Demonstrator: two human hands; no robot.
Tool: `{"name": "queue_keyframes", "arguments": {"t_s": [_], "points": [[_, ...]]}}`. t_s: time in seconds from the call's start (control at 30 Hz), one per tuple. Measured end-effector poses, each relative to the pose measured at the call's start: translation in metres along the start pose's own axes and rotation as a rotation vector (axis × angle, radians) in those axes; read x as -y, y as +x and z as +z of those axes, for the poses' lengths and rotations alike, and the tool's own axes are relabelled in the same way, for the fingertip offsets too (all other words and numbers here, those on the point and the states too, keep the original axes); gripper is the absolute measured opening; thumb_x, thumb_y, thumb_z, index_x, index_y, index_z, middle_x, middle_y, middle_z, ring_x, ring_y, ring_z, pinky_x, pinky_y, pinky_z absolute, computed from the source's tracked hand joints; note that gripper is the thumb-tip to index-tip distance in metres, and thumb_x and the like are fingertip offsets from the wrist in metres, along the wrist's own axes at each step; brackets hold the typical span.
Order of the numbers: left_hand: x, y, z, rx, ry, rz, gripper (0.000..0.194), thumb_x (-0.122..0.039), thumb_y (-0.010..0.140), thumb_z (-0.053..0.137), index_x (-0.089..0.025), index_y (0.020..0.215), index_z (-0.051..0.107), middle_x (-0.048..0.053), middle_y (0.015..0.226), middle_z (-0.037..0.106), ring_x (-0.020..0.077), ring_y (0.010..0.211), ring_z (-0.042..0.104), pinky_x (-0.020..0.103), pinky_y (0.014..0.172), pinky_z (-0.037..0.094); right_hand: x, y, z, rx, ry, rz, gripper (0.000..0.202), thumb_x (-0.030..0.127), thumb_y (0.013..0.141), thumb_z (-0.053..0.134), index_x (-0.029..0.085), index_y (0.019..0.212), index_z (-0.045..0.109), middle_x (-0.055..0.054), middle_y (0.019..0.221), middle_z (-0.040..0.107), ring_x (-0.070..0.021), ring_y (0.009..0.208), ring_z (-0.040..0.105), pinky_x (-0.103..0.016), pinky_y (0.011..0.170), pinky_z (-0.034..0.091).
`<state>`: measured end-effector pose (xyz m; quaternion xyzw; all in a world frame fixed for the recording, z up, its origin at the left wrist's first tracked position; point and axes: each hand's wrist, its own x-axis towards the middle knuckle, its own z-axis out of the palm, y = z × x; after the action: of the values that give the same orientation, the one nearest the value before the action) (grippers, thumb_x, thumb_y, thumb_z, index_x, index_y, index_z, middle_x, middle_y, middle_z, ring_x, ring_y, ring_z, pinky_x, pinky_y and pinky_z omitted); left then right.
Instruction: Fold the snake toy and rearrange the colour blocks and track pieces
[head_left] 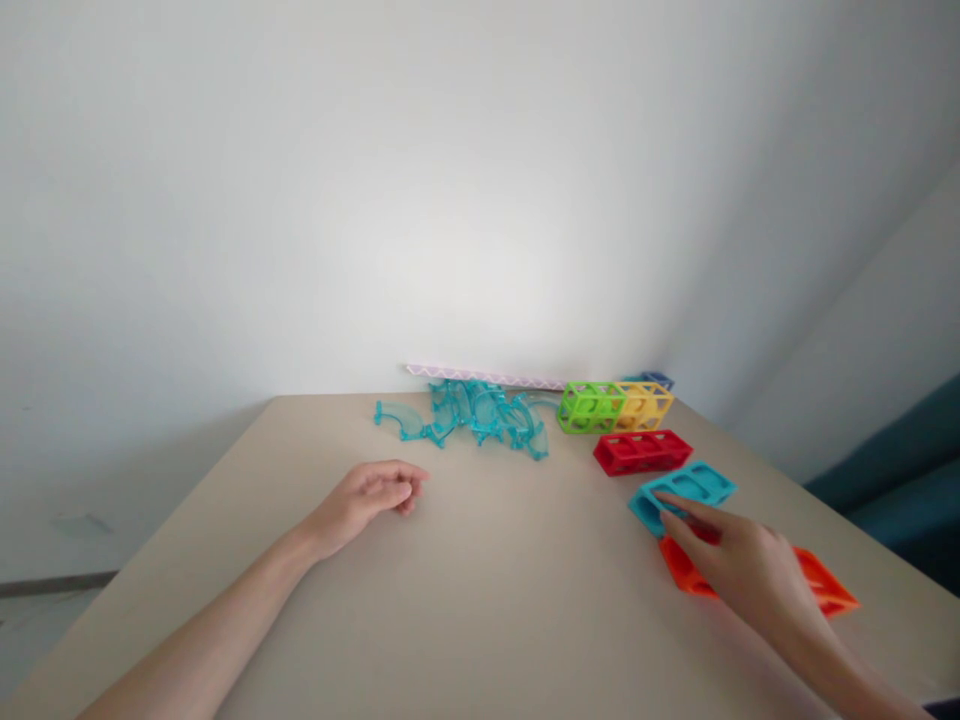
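Note:
My left hand [375, 500] rests on the table [480, 600] left of centre, fingers loosely curled and apart from the toys, with nothing visible in it. On the right, my right hand [739, 560] pinches the near left edge of a light blue openwork block [694, 482] between thumb and fingers. Under and behind this hand lies an orange block [821, 580], partly hidden by it. A red block [643, 452] lies just beyond the light blue one.
Translucent teal curved pieces [484, 408] are heaped near the wall. Right of them stand a green block [591, 408] and a yellow block [643, 406], with a dark blue piece [658, 380] behind. A patterned strip [487, 377] runs along the wall. A dark teal curtain [900, 470] hangs at right.

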<state>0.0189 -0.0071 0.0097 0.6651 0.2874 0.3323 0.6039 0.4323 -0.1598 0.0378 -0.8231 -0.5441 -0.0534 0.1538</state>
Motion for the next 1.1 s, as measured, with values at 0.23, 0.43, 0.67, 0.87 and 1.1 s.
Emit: {"name": "queue_keyframes", "arguments": {"t_s": [0.23,0.43,0.67,0.87,1.1], "points": [[0.001,0.001,-0.001,0.0,0.005,0.018,0.031,-0.032,0.085,0.061,-0.012,0.108,0.067,0.009,0.09,0.065,0.0178,0.078,0.057,0.033,0.074,0.043,0.005,-0.001,0.001,-0.014,0.042,-0.065,0.042,0.046,0.084,0.049,0.029,0.117,0.068,-0.002,0.077,0.076,-0.0312,0.072,0.071,-0.035,0.056,0.051],[0.0,0.002,-0.002,0.027,-0.03,0.015,0.03,-0.032,0.084,0.062,-0.012,0.106,0.067,0.009,0.09,0.064,0.0172,0.076,0.057,0.032,0.073,0.042,0.005,-0.013,-0.005,0.072,0.17,-0.211,0.046,0.043,0.085,0.049,0.026,0.125,0.061,0.001,0.08,0.076,-0.0239,0.067,0.071,-0.03,0.057,0.053],[-0.002,0.0,0.0,0.022,-0.055,0.007,0.029,-0.03,0.084,0.062,-0.013,0.107,0.067,0.009,0.091,0.063,0.0168,0.077,0.056,0.031,0.073,0.042,-0.025,0.01,-0.023,-0.187,0.094,-0.311,0.044,0.055,0.085,0.046,0.023,0.097,0.073,-0.009,0.09,0.074,-0.0281,0.079,0.07,-0.04,0.073,0.057],[0.002,0.0,-0.002,0.027,-0.056,0.01,0.029,-0.03,0.084,0.062,-0.013,0.107,0.068,0.009,0.094,0.063,0.017,0.078,0.057,0.031,0.072,0.042,-0.047,0.031,-0.004,0.013,-0.08,-0.364,0.058,0.06,0.088,0.037,0.022,0.122,0.065,-0.011,0.135,0.056,-0.0331,0.122,0.053,-0.052,0.104,0.042],[0.0,0.0,-0.001,0.034,-0.06,0.01,0.028,-0.031,0.084,0.062,-0.014,0.106,0.068,0.009,0.093,0.063,0.017,0.078,0.056,0.031,0.072,0.042,-0.041,0.019,0.007,-0.029,-0.23,-0.219,0.056,0.059,0.089,0.036,0.024,0.121,0.065,-0.009,0.133,0.057,-0.037,0.12,0.054,-0.059,0.095,0.046]]}}
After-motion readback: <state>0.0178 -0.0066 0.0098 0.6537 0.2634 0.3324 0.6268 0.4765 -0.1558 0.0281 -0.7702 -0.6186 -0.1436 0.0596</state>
